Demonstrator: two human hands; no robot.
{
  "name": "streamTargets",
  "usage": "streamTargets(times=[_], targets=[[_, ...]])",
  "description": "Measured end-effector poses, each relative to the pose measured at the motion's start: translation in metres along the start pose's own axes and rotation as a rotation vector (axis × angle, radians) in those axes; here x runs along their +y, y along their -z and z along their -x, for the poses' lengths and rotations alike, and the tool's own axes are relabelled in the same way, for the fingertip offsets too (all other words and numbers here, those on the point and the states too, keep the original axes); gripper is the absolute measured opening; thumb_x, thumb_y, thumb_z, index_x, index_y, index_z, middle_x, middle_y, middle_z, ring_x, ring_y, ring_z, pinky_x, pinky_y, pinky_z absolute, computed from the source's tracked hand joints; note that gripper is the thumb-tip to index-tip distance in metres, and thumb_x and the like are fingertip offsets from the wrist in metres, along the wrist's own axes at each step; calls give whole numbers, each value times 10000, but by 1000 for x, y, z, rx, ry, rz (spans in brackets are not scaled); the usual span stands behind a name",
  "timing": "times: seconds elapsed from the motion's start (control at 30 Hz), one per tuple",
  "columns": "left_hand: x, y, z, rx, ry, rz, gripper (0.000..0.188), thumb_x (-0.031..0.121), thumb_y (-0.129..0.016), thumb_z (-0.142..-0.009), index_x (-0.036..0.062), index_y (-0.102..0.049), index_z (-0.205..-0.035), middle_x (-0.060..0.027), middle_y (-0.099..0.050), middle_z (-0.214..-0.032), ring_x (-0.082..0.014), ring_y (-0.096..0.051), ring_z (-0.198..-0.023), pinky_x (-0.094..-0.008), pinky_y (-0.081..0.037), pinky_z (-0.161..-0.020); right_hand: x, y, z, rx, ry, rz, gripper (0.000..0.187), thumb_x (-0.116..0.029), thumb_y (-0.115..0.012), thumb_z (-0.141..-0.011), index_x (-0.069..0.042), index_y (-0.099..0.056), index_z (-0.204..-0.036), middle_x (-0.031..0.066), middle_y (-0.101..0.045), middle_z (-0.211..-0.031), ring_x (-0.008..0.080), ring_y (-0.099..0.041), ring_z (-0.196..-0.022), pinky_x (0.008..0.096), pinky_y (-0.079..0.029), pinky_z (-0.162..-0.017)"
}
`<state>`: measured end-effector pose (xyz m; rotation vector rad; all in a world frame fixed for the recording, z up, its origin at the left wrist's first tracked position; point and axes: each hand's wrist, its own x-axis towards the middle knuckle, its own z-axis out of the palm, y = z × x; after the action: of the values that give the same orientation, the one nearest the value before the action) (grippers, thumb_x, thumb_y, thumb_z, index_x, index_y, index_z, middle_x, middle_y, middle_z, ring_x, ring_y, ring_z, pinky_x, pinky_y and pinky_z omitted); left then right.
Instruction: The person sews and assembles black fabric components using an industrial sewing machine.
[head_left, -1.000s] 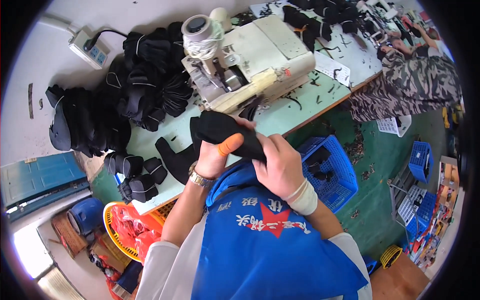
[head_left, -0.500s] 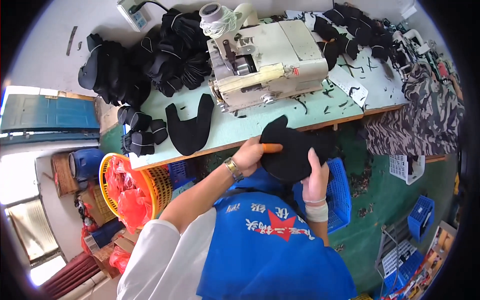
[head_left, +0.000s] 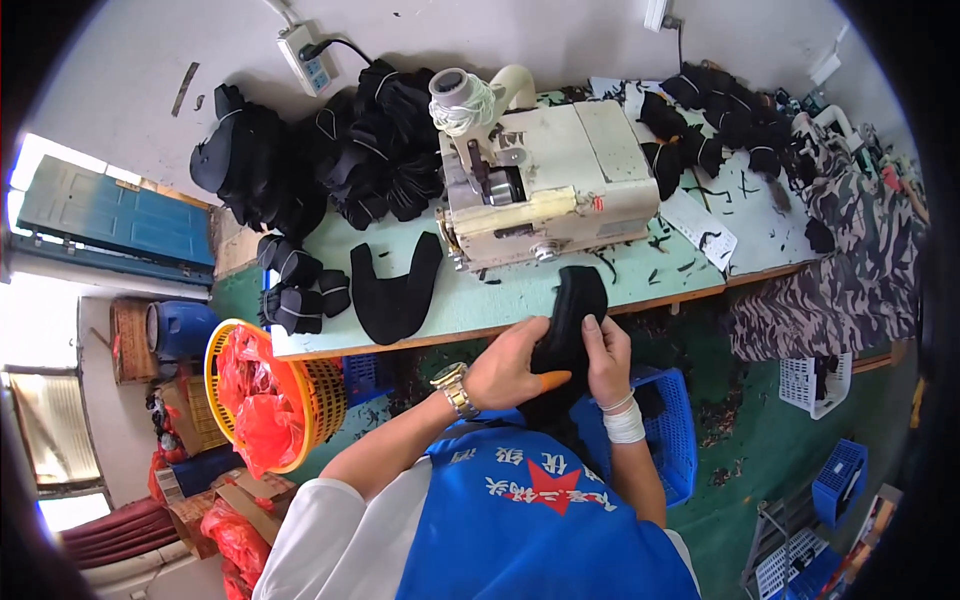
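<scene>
A black fabric piece [head_left: 574, 308] is held up in front of the table edge, gathered into a narrow shape. My left hand [head_left: 508, 366], with an orange cover on one finger and a watch at the wrist, grips its left side. My right hand [head_left: 607, 362], a white band round its wrist, pinches the right side with the thumb on top. The lower part of the fabric hangs down between my hands, partly hidden. Beyond it stands a cream sewing machine [head_left: 560, 165]. A flat U-shaped black fabric piece [head_left: 398, 300] lies on the table to the left.
Tied bundles of black pieces [head_left: 260, 160] crowd the table's back left, and more bundles [head_left: 720, 110] lie at the back right. Below are a yellow basket [head_left: 328, 400] with red plastic bags and a blue crate [head_left: 680, 430]. Camouflage cloth [head_left: 850, 270] drapes at the right.
The black fabric in my hands has gone from spread broad to narrow and upright. My hands have come closer together. The whole view has shifted, with the table now lower in it.
</scene>
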<state>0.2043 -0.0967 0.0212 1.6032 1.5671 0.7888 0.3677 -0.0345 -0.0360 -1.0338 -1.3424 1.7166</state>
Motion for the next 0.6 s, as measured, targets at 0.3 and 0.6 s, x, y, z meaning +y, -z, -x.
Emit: streamTargets(times=[0.3,0.6], targets=[[-93,81,-55,-50,353,1508,475,280,-513,-937,8,-465,-1324,-136,-560,-1282,-261,-542,-1157,-403,-383,-1019,-39,-54,-65,-338,-261,-84,335,-276,-527,-934,29,-660,-894,31,-650,-785,81,-577,-704,233,-440,-623],[-125,132,-80,-65,366,1336,306,21,-587,-884,-76,-528,-1168,-118,-643,-1037,-171,-650,-887,-269,-532,-788,-18,-89,-108,-341,-521,-235,345,-303,-591,-905,31,-673,-926,18,-652,-816,74,-584,-714,222,-452,-639]])
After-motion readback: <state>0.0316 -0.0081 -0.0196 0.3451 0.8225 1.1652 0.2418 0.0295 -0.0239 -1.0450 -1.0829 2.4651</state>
